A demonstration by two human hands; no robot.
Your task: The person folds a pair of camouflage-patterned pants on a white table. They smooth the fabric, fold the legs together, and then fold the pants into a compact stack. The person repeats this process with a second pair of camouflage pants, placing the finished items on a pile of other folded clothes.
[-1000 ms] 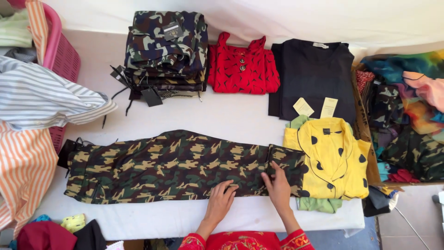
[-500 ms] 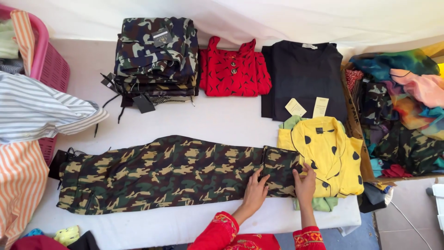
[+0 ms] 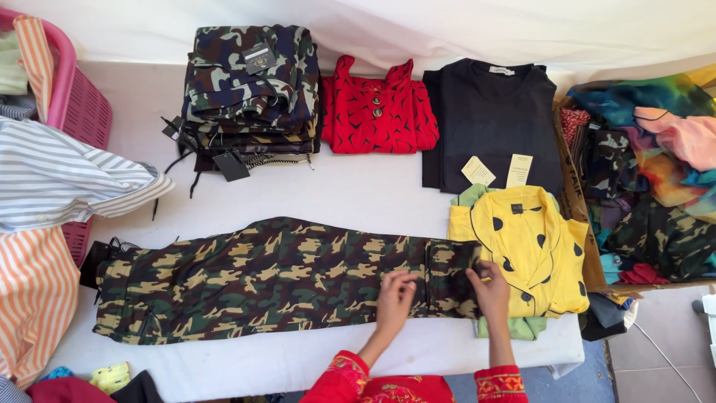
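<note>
Camouflage trousers (image 3: 261,280) lie flat, lengthwise across a white worktop (image 3: 358,198). The person's left hand (image 3: 395,297) rests open on the cloth near its right end; the right hand (image 3: 491,287) pinches that end, just beside a folded yellow spotted shirt (image 3: 533,246).

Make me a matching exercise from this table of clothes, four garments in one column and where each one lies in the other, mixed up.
Garments:
1. camouflage trousers
2. red top
3. black shirt
4. yellow spotted shirt

Places:
A. far edge, between the camouflage stack and a dark garment
B. spread along the near edge, under both hands
C. near right corner, beside the cardboard box
D. far right, paper tags on its near hem

Pairs: 1-B, 2-A, 3-D, 4-C
</note>
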